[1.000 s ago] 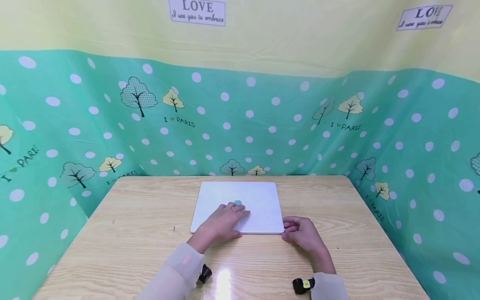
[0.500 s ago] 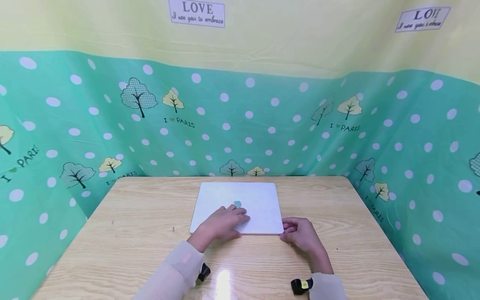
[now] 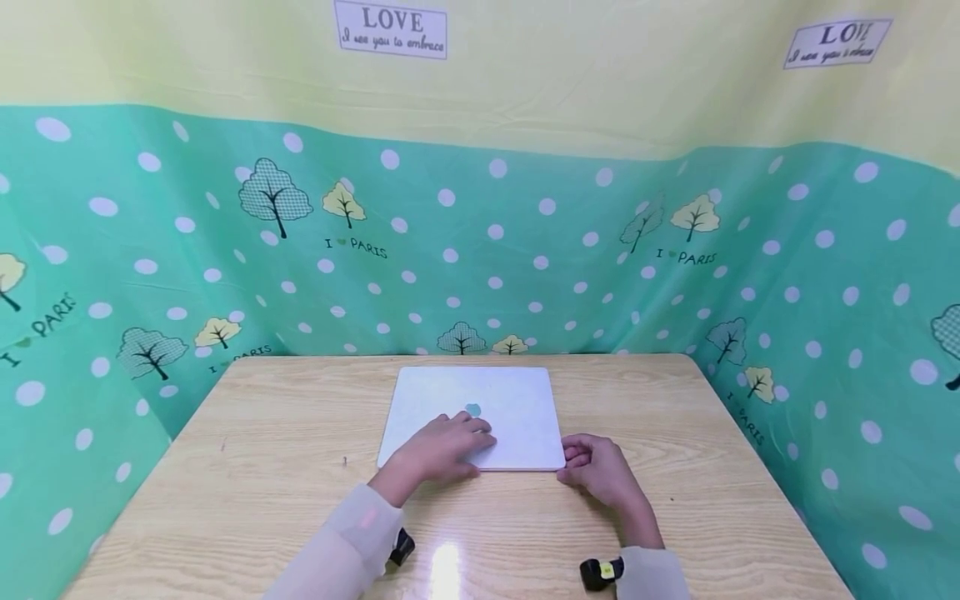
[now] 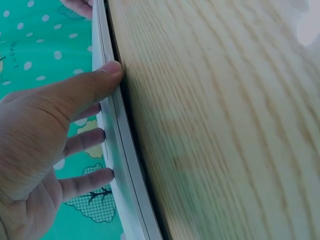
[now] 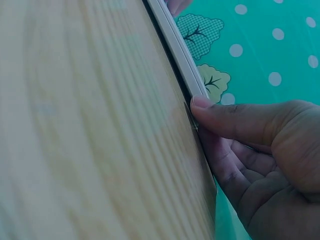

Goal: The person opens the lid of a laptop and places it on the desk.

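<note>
A closed silver laptop (image 3: 517,417) with a bluish logo lies flat on the wooden table, its front edge toward me. My left hand (image 3: 442,450) rests on the lid left of centre, fingers spread. Its thumb (image 4: 107,75) touches the front edge near the seam, and the other fingertips touch the lid in the left wrist view. At the front right corner, my right hand (image 3: 600,471) holds the laptop with curled fingers. Its thumb (image 5: 215,112) presses at that corner in the right wrist view. The laptop's corner hides behind the right thumb.
The wooden table (image 3: 285,467) extends around the laptop, with its far edge just behind it. A green and yellow patterned curtain (image 3: 480,233) hangs at the back and both sides. Black wrist cameras sit below both hands, the right one (image 3: 600,573) near the front.
The head view has tilted slightly, shifting the whole scene a little. Both hands and the laptop keep their positions relative to one another.
</note>
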`<state>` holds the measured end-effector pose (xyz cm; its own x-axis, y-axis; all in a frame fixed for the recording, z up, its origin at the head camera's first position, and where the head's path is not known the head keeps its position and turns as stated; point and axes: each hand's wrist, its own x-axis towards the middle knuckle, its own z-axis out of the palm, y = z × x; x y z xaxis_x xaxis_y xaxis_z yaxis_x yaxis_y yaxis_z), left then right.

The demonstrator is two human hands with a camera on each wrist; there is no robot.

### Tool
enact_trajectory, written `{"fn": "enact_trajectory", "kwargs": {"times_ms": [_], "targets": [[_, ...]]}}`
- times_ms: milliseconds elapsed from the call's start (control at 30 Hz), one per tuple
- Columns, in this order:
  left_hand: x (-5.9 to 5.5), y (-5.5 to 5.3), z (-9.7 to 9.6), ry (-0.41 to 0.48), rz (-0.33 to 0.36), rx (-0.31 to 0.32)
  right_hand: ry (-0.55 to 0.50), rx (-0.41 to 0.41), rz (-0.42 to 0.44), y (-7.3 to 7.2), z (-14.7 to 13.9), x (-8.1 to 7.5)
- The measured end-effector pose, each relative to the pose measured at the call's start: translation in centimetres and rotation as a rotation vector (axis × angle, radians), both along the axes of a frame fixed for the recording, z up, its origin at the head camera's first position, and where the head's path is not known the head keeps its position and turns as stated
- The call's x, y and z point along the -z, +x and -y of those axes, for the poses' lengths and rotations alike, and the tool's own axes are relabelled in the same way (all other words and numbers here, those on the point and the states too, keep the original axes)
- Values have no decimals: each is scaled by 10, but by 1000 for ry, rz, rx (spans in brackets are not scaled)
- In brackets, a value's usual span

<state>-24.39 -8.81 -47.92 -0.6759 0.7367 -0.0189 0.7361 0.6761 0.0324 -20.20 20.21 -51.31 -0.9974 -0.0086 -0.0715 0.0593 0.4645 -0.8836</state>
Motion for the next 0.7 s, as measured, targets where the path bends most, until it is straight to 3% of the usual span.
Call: {"fn": "enact_trajectory", "kwargs": {"times_ms": [700], "targets": [[-5, -2, 5, 29, 22, 19, 53, 7, -25, -2, 0, 0]]}}
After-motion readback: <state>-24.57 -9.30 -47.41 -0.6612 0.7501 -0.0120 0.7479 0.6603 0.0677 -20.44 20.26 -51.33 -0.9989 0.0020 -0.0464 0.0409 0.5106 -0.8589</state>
